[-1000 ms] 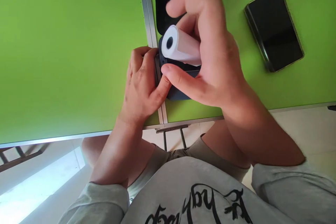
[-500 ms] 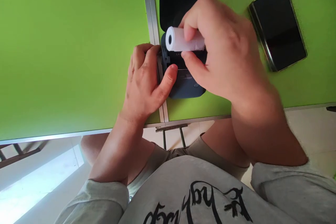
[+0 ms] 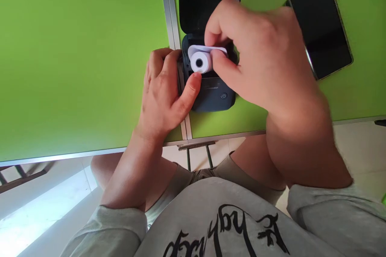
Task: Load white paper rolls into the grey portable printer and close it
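Note:
A small dark printer lies on the green table with its black lid swung open away from me. In its compartment sits a white paper roll, its round end facing left and its loose end lifted. My right hand pinches that loose paper between thumb and index finger. My left hand holds the printer's left side, fingers at the far left edge and thumb tip at the front rim of the compartment, close to the roll.
A black phone-like device lies to the right, partly behind my right hand. A metal seam between two green tabletops runs along the printer's left side. The table's near edge is just in front of my lap.
The paper roll has gone down into the printer's compartment. My right hand has shifted its hold from the roll's body to its loose end, which now stands away from the roll.

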`<state>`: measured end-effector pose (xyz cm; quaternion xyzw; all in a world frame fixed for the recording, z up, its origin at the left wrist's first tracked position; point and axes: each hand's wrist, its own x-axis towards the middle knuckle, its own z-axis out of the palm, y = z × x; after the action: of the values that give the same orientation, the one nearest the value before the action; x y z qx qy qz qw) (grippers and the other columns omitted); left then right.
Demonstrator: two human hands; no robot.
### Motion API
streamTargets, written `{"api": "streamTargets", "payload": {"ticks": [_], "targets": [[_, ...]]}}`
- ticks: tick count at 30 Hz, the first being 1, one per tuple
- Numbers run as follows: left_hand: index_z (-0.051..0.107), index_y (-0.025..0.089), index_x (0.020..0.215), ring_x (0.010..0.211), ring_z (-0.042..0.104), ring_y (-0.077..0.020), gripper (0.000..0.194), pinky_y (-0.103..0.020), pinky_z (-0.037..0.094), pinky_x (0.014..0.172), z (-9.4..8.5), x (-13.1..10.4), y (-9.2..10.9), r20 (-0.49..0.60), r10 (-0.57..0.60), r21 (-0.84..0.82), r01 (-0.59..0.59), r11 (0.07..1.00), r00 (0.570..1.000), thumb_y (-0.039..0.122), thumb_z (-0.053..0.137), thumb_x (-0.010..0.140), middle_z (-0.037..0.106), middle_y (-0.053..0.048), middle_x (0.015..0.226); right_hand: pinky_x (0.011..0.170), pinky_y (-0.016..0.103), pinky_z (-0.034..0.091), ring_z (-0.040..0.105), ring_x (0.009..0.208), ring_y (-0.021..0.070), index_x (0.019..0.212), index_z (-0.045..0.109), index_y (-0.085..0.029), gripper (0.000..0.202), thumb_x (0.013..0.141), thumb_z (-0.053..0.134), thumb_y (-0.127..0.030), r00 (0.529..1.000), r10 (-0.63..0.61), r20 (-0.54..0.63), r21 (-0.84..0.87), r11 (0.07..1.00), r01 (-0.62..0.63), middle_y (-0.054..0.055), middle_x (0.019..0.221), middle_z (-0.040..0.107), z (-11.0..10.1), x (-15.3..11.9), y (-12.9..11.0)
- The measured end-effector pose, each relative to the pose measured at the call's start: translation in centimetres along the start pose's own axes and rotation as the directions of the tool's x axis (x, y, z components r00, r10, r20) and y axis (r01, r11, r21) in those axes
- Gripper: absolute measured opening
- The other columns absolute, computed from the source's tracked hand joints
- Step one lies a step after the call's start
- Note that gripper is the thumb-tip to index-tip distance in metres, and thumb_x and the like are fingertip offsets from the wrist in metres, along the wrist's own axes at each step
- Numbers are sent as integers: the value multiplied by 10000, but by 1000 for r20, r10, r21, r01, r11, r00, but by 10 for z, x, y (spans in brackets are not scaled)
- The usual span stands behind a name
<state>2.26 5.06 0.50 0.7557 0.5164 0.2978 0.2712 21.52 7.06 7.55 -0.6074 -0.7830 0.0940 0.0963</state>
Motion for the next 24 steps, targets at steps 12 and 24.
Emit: {"api": "streamTargets", "payload": {"ticks": [12, 24], "targets": [[613, 265, 1276, 1233, 616, -314, 607, -502, 498, 1119, 2, 2, -2, -1, -12, -9, 12, 1000, 1000, 771, 429, 995, 616, -123, 1308, 617, 344, 360, 598, 721, 127, 1018, 666, -301, 288, 811, 496, -194, 959, -188, 210, 107, 980, 169, -62, 899, 721, -9, 15, 14], [591, 282, 1359, 1301, 601, -311, 582, -482, 465, 1151, -5, -5, 8, 19, -3, 8, 3, 1000, 1000, 653, 239, 1081, 603, -137, 1377, 752, 360, 379, 665, 930, 121, 1153, 718, -263, 373, 902, 444, -240, 927, -103, 359, 21, 995, 102, -76, 973, 761, -29, 23, 0]]}}
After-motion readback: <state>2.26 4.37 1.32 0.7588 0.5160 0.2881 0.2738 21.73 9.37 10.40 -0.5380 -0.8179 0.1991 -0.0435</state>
